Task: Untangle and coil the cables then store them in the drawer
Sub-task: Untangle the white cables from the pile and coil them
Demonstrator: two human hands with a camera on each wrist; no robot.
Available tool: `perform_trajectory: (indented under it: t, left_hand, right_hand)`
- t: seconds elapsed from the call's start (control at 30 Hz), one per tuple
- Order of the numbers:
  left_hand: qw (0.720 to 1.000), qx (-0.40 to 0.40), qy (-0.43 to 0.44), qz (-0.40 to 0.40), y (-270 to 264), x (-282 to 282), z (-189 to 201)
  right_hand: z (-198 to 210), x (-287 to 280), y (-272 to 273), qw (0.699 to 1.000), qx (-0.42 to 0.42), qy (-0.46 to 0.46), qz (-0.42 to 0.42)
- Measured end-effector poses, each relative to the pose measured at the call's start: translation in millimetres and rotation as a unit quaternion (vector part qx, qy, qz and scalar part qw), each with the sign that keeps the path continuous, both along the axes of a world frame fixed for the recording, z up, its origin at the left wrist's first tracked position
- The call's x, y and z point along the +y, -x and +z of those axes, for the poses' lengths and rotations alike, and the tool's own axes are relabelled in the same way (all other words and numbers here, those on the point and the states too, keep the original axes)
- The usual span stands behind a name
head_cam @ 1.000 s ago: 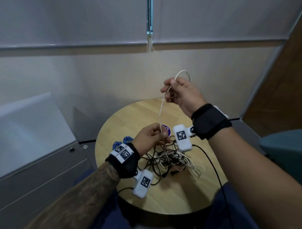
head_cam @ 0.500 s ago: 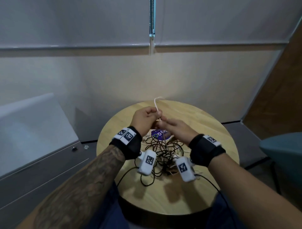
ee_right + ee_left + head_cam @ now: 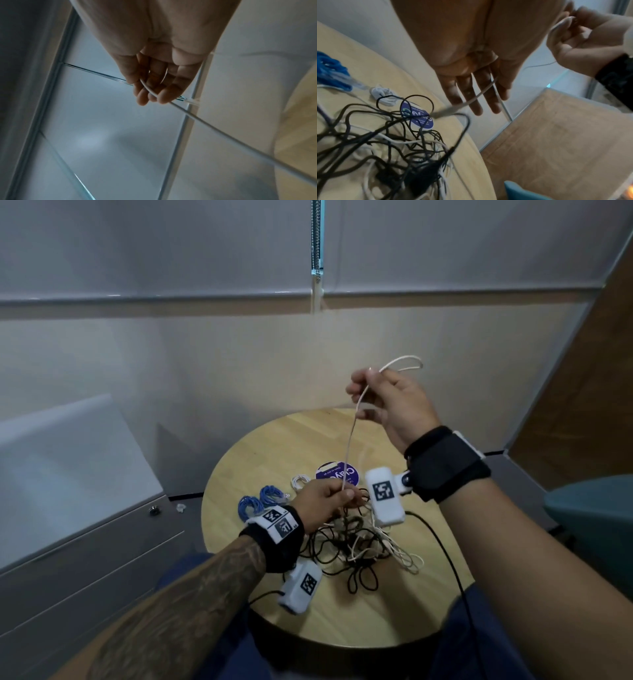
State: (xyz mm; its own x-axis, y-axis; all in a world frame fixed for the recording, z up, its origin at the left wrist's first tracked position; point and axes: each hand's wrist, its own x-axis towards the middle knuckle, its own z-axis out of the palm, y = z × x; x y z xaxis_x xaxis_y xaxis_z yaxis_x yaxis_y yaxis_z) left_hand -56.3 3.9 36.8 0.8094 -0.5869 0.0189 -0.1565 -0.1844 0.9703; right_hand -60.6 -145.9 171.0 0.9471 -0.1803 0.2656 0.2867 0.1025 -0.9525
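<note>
Round wooden table, tangled cables, blue coils, white coil, purple sticker

Thin white cable stretched taut above tangled black-and-white cables

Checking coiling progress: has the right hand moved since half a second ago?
Yes. The right hand rose from above the round table toward the wall, pulling the white cable taut.

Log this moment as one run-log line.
step: untangling | right hand: holds white cable raised | left hand: pinches it above tangle | drawer: closed
</note>
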Motion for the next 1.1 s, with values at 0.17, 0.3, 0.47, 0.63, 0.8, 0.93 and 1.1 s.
perform_trajectory:
  t: [0.17, 0.3, 0.47, 0.63, 0.8, 0.93, 1.1]
  left_hand:
    - [0.995, 0.058, 0.064, 0.05, -9.4, 13.6, 2.5]
    - [0.984, 0.106, 0.105, 0.099, -16.5, 29.2, 14.8]
    - [0.987, 0.111, 0.071, 0.098, -21.2, 35.6, 33.0]
    - [0.991, 0.068, 0.095, 0.07, -17.1, 38.3, 40.6]
    - [0.99, 0.102, 0.079, 0.055, -14.1, 44.2, 37.5]
    - [0.954, 0.233, 0.189, -0.018, -4.5, 44.2, 44.3]
    - [0.902, 0.235, 0.362, -0.011, -10.2, 42.2, 61.2]
  right_hand:
    - [4.5, -15.9, -8.5, 0.996, -0.001, 0.048, -0.08]
    - [-18.4, -31.4, -1.3, 0.946, 0.143, 0.263, -0.123]
    - [-45.4, -3.5, 19.3, 0.901, 0.053, 0.427, -0.051]
    - [-62.5, 10.8, 10.8, 0.84, 0.012, 0.542, -0.004]
    - [-68.3, 1.9, 6.9, 0.883, 0.006, 0.47, -0.021]
    - [-75.2, -4.0, 2.8, 0.926, 0.01, 0.373, -0.054]
    - [-108.5, 13.6, 17.3, 0.913, 0.065, 0.403, 0.03]
